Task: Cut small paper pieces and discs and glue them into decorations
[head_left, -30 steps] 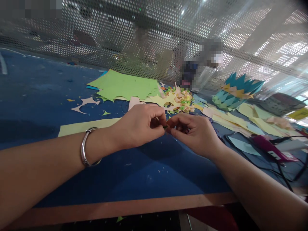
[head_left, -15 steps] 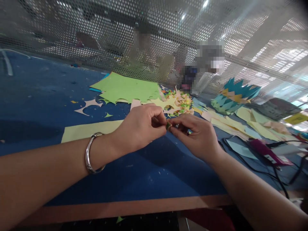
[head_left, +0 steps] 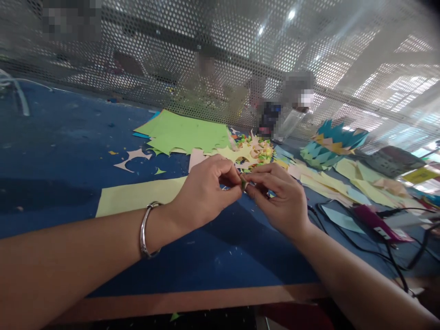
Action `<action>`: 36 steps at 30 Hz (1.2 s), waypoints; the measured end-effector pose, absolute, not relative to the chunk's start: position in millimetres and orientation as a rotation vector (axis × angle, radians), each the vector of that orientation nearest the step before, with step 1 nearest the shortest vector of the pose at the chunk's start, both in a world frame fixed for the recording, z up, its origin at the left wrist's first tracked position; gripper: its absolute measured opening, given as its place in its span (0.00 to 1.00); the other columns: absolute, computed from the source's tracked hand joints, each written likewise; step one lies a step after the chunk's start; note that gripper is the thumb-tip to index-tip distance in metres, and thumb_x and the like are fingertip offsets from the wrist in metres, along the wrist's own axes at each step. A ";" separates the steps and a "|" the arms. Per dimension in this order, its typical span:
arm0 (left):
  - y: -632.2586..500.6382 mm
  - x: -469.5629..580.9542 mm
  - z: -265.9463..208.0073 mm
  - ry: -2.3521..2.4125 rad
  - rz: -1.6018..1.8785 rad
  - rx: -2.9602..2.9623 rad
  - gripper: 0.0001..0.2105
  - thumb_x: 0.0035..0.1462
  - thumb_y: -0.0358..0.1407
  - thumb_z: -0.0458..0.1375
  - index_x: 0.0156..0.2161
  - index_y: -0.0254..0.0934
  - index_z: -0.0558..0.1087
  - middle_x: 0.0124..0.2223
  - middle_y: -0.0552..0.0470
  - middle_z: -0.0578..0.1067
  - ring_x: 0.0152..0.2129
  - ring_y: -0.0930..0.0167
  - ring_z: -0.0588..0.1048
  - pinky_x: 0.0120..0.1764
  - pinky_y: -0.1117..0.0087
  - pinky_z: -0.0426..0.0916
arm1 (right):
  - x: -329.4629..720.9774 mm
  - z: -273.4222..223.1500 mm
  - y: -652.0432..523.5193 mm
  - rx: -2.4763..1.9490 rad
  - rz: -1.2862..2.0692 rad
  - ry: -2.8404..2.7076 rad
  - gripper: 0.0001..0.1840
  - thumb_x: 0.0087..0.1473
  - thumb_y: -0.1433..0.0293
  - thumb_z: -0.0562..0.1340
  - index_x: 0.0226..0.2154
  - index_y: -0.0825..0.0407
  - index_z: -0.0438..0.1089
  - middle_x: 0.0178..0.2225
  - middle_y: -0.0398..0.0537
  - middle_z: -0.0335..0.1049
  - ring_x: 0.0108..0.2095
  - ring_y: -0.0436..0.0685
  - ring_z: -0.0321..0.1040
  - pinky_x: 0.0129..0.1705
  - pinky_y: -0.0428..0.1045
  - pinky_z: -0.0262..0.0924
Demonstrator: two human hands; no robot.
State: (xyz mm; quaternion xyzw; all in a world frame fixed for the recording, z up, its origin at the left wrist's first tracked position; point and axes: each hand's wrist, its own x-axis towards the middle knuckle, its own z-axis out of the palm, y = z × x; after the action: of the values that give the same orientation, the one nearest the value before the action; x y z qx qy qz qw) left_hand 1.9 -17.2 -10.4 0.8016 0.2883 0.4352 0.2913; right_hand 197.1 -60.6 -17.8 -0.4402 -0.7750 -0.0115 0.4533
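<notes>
Between my fingertips is a small green and pale paper piece (head_left: 244,183), mostly hidden, so its exact shape does not show. My left hand (head_left: 211,188), with a silver bangle (head_left: 144,231) at the wrist, pinches it from the left. From the right, my right hand (head_left: 280,195) pinches the same piece between thumb and fingers. Both hands are raised over the blue tabletop (head_left: 213,261). A pale yellow paper strip (head_left: 137,195) lies partly under my left wrist. Just beyond my fingers is a heap of cut paper bits (head_left: 261,151).
Green paper sheets (head_left: 192,133) with scalloped edges lie at the back. A teal zigzag paper crown (head_left: 330,142) stands right, near paper strips (head_left: 319,181). A magenta device (head_left: 381,222) with black cables (head_left: 350,245) sits at right. A perforated metal screen (head_left: 154,68) borders the table.
Both hands keep their pinch on the small paper piece, which shows slightly more pale edge. The camera view has shifted a little, so the table items appear slightly lower.
</notes>
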 end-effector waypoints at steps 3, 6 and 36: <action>-17.1 1.5 -11.3 0.776 1.142 2.139 0.04 0.53 0.27 0.60 0.30 0.38 0.72 0.37 0.51 0.77 0.39 0.68 0.77 0.42 0.66 0.71 | 196.8 -17.5 -59.9 -1.075 -0.005 -1.932 0.08 0.61 0.74 0.64 0.40 0.49 0.79 0.40 0.50 0.73 0.36 0.55 0.72 0.32 0.49 0.66; -14.6 -1.6 -9.4 0.804 1.079 2.155 0.04 0.53 0.27 0.60 0.31 0.38 0.72 0.36 0.53 0.77 0.34 0.71 0.76 0.38 0.69 0.71 | 197.2 -19.9 -56.5 -1.051 -0.009 -1.970 0.09 0.60 0.76 0.64 0.40 0.50 0.79 0.38 0.49 0.74 0.37 0.55 0.73 0.36 0.50 0.67; 0.8 -14.8 -8.9 0.777 0.979 2.302 0.07 0.54 0.22 0.60 0.29 0.35 0.73 0.31 0.55 0.72 0.30 0.74 0.71 0.36 0.71 0.64 | 184.6 -24.5 -48.4 -1.130 0.017 -2.077 0.08 0.61 0.78 0.60 0.39 0.51 0.73 0.37 0.50 0.74 0.39 0.56 0.73 0.40 0.51 0.69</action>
State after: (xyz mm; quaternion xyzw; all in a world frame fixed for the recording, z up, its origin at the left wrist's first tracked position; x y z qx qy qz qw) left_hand -14.8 0.8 -8.9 0.8490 0.2867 0.3611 0.2582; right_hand 184.6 -48.4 -24.5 -0.4421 -0.8130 0.0068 0.3788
